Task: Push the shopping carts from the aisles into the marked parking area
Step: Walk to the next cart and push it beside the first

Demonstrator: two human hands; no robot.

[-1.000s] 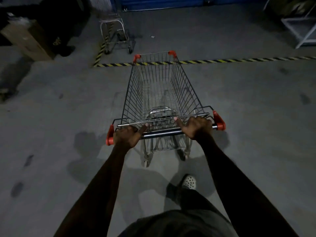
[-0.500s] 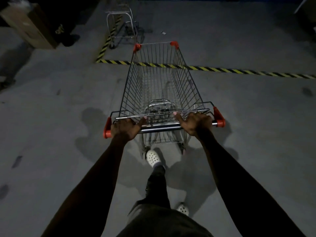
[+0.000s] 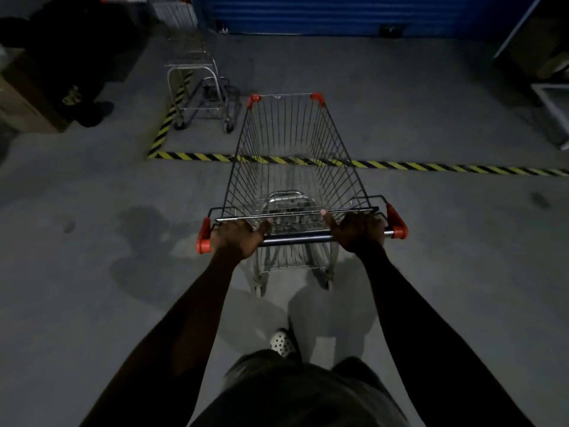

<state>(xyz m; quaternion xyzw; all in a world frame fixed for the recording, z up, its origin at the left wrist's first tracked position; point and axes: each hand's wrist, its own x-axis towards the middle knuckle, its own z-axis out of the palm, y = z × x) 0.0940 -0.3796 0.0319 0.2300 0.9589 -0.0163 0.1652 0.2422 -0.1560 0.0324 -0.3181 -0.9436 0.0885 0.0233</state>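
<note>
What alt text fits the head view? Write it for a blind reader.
Both hands, left hand and right hand, grip the handle of an empty wire shopping cart with orange corners, its front over a yellow-black striped floor line. Another silver wire cart is parked beyond it.

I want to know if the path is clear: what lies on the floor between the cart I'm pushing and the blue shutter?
In the head view, only the striped floor tape, which the cart is crossing; past it, bare floor up to the shutter. The parked cart stands off left.
</note>
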